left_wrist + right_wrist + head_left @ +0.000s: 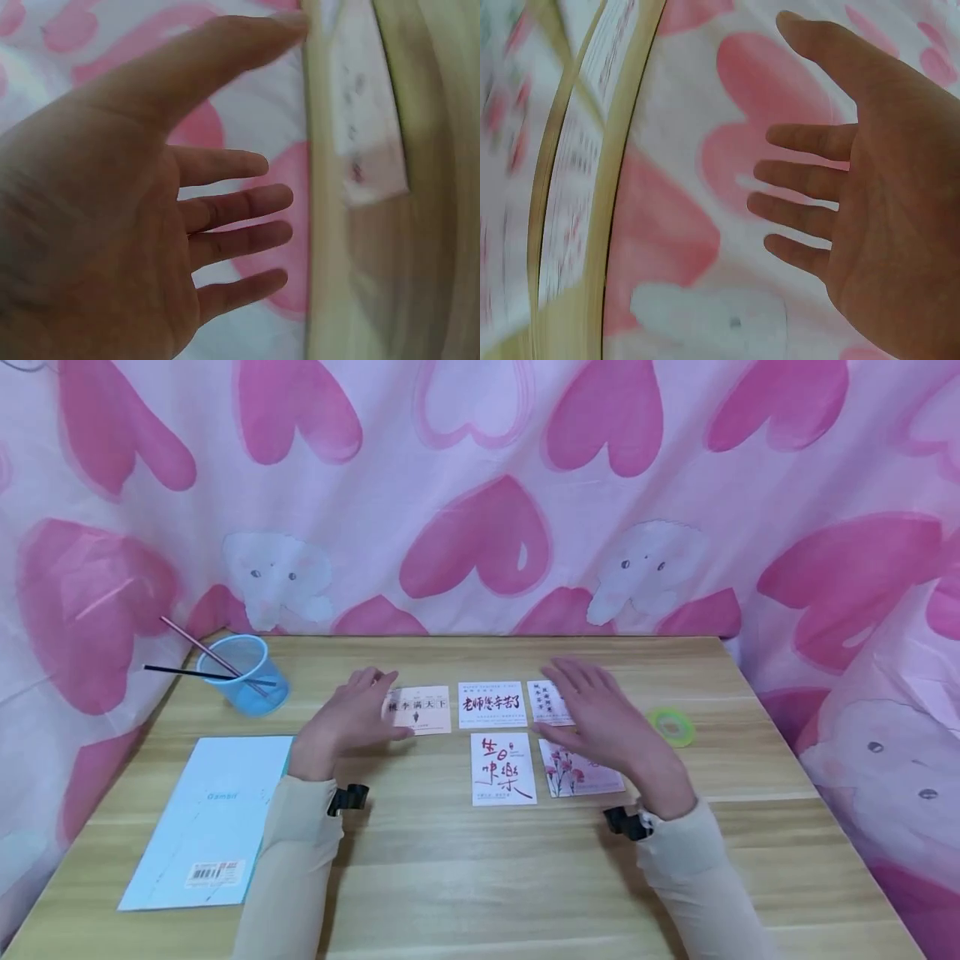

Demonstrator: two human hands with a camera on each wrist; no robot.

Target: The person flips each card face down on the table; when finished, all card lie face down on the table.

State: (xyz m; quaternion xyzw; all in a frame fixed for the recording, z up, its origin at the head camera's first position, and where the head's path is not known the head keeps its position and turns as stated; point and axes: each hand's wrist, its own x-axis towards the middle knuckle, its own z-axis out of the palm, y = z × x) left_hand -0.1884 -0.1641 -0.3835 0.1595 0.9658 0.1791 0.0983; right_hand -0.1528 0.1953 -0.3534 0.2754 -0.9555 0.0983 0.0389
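I see five small white printed cards laid out on the pale wooden table (525, 860), three in a back row and two in front. The back-left card with black characters (423, 710) is partly covered by my left hand (348, 722), so its left edge is hidden. The middle back card with red brush lettering (492, 704) lies fully in view. The back-right card (546, 702) is mostly hidden under my right hand (607, 727) — only its left part shows. In front, the card with large red calligraphy (503, 768) lies clear of both hands, while the card printed with pink flowers (577, 774) has its upper right corner under my right wrist.

Both hands hover flat with fingers spread and straight, gripping nothing; the wrist views confirm open palms (112, 247) (900, 225), though there the cards and table edge are badly blurred and I cannot read anything. Whether the fingertips touch the cards I cannot tell.

Farther out, a round yellow-green disc (672, 726) sits just right of my right hand. At the left lie a light blue paper booklet (210, 818) and a translucent blue plastic cup (243, 675) holding thin sticks — one black, one pinkish. A pink heart-patterned cloth (480, 485) hangs behind.
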